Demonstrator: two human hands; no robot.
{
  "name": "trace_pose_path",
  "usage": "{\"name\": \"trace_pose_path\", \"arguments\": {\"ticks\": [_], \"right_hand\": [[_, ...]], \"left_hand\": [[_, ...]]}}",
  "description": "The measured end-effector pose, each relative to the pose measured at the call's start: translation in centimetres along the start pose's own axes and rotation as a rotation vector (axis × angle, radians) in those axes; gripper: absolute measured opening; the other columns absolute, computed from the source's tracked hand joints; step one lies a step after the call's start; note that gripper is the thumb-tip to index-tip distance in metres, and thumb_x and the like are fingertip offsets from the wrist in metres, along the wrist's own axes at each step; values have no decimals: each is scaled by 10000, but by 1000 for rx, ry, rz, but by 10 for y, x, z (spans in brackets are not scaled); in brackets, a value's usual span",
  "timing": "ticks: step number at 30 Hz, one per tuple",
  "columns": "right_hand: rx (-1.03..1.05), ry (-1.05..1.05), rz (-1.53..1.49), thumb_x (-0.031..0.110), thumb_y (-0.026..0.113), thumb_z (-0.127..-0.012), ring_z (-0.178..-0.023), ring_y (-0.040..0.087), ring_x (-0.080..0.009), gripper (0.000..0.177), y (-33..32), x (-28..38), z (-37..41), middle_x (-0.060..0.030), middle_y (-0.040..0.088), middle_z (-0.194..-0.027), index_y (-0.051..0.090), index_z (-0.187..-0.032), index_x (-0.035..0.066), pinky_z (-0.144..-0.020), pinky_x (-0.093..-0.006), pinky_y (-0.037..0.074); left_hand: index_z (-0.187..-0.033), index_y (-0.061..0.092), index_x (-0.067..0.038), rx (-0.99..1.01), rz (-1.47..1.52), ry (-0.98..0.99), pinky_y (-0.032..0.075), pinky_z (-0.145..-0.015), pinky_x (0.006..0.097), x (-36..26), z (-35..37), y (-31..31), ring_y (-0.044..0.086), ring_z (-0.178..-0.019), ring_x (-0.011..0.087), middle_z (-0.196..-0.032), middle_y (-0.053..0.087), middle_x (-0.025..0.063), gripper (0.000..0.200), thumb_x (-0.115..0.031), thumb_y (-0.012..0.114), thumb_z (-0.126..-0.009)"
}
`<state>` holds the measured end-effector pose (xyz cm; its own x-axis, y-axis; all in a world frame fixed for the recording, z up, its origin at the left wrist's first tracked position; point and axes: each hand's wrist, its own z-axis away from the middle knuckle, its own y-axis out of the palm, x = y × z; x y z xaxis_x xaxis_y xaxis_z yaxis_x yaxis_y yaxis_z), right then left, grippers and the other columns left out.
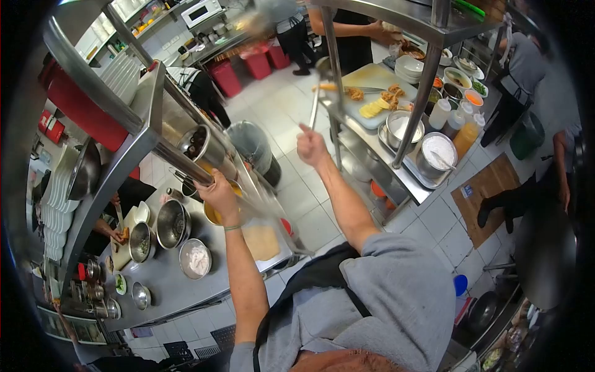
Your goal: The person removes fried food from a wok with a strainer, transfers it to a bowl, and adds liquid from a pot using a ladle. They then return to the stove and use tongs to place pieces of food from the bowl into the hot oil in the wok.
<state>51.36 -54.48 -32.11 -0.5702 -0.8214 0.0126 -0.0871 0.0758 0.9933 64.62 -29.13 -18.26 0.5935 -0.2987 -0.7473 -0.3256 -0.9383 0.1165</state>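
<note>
My left hand (220,189), a green band on its wrist, grips the rim of a metal bowl (214,216) holding something yellow, at the edge of the steel counter (167,282). My right hand (310,147) is raised over the tiled floor and closed on the long handle of a metal ladle (323,77). The ladle's cup points towards the far prep table (403,180). Both arms reach out from my grey shirt and dark apron.
Several steel bowls (172,223) and a bowl of pale powder (195,259) stand on the counter under a steel shelf frame (124,111). A grey bin (251,146) and red bins (224,77) stand on the floor. Pots (436,155), squeeze bottles and a cutting board (378,87) fill the prep table. Other people work around.
</note>
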Motion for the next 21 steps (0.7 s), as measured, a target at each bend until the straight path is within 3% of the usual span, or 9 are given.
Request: {"name": "trace_pose_path", "arguments": {"ticks": [2,6,9,11,13,15,17,20,21], "right_hand": [[-80,155,158,28,453,-869,-392,317,-78,377,-23,-1,27,37,369,-580,583,-1191,173,-344,-256,273],[-397,293,695,102,518,-928,-400,346,-85,222,-41,-17,125,35,377,-587,498,-1141,162,-341,-267,289],[-487,415,971,204,558,-975,-418,392,-89,110,-65,-14,187,30,399,-591,488,-1016,128,-344,-283,329],[-469,518,1138,173,572,-958,-432,429,-105,126,-93,-2,215,16,417,-593,487,-894,106,-359,-309,380],[-574,668,1243,155,569,-950,-449,423,-104,156,-98,10,232,13,426,-606,471,-836,117,-367,-305,364],[-610,857,1343,152,555,-955,-456,434,-128,164,-133,26,240,2,425,-605,483,-815,104,-377,-320,368],[-550,1048,1504,113,556,-926,-455,443,-145,146,-151,34,248,7,424,-592,492,-796,100,-390,-331,371],[-343,1354,1796,105,585,-853,-476,514,-185,103,-172,35,243,-40,507,-595,564,-782,34,-417,-352,413],[-110,1446,1962,127,592,-817,-511,565,-235,137,-179,33,243,-101,554,-611,596,-779,-4,-451,-386,451]], "left_hand": [[-1154,516,70,7,25,-17,480,-746,249,-1,-3,-1,612,-814,143,-982,657,90,280,-7,601,-898],[-1292,438,55,98,120,-234,484,-760,250,10,4,-14,578,-826,118,-1008,631,58,384,19,585,-939],[-1302,469,29,216,-372,-414,497,-793,318,-18,19,-29,612,-875,171,-1010,658,98,418,-75,634,-932],[-1289,513,38,150,-320,-53,502,-825,345,-13,54,-42,643,-911,224,-1021,682,142,405,-100,625,-925],[-1256,570,34,226,-468,-320,496,-875,354,-29,106,-78,653,-967,265,-1063,687,181,349,-79,603,-927],[-1152,644,31,248,-341,-581,506,-806,289,-14,185,-118,610,-887,134,-976,685,92,241,-112,600,-963],[-1148,649,31,261,-414,-862,510,-857,350,-74,221,-123,663,-956,257,-1032,698,193,250,-111,578,-955],[-1143,651,36,153,-437,-900,520,-812,337,-99,304,-147,672,-903,222,-1004,713,173,252,-121,583,-957],[-1144,651,36,71,-398,-957,521,-793,323,-115,320,-151,670,-881,204,-994,718,160,250,-118,587,-958]]}}
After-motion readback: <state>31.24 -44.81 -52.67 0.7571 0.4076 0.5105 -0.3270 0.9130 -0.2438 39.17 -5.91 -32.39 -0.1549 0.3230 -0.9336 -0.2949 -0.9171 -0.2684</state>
